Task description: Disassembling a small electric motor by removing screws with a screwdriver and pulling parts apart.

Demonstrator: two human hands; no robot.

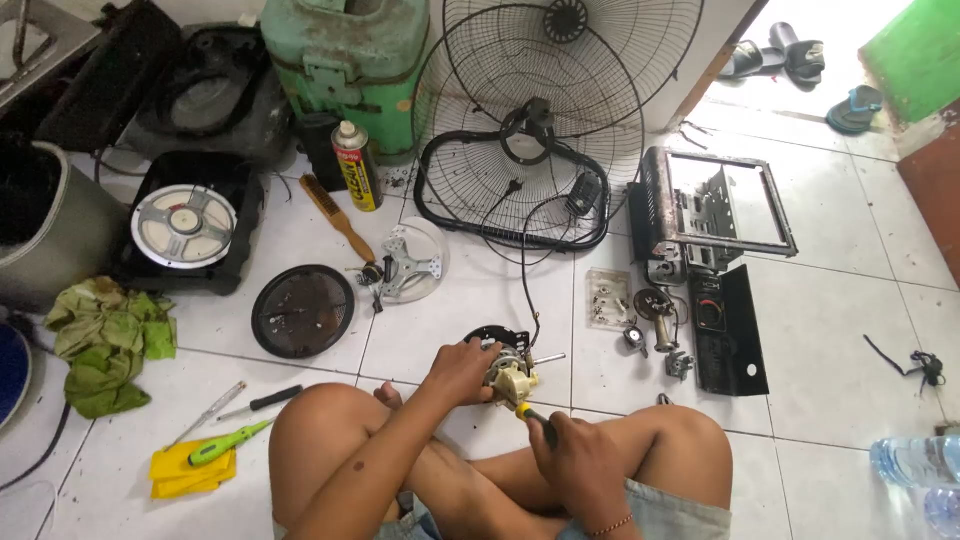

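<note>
The person is sitting cross-legged on the tiled floor (820,330). Their right hand (570,455) is gripping a yellow-handled screwdriver (533,418), its tip seemingly meeting the fan motor (508,368) just ahead of it. The left hand (462,370) is closing around the motor's left side, steadying it on the floor between the knees. Beyond the motor, a black cord is trailing off toward the wire fan guards (530,130) leaning farther back.
</note>
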